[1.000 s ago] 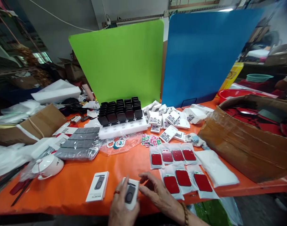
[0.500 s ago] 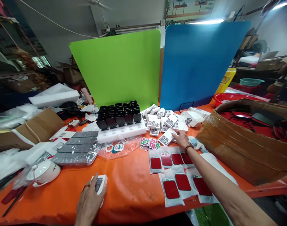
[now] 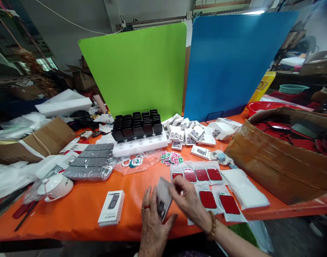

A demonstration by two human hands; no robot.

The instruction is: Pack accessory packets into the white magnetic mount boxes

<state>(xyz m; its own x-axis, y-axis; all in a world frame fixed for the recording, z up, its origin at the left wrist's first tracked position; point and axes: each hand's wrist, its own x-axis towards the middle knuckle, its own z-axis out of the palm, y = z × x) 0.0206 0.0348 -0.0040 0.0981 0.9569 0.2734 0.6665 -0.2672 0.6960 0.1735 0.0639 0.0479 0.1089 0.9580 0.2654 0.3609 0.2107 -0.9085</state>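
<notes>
A small white box [image 3: 163,201] with printing is held tilted above the front of the orange table [image 3: 131,210]. My left hand [image 3: 154,225] grips it from below and the left, thumb at its lower right. The bent fingers of my right hand [image 3: 191,203] pinch its upper right edge. Left of my hands lies a short stack of white boxes marked MAGNETIC [image 3: 111,208]. Red square pads in white sleeves [image 3: 207,199] lie under and beyond my right hand, which hides part of them. Another white box [image 3: 201,152] lies flat farther back.
A heap of white boxes [image 3: 197,132] lies before the blue panel [image 3: 230,67]. Black square pieces [image 3: 136,125] stand in white foam [image 3: 140,145]. A large carton [image 3: 276,167] of red pieces is at right, a white pot [image 3: 56,187] at left.
My right hand has come back from the heap to the front with a white box. My left hand has left the stack, moved right and taken hold of that box too.
</notes>
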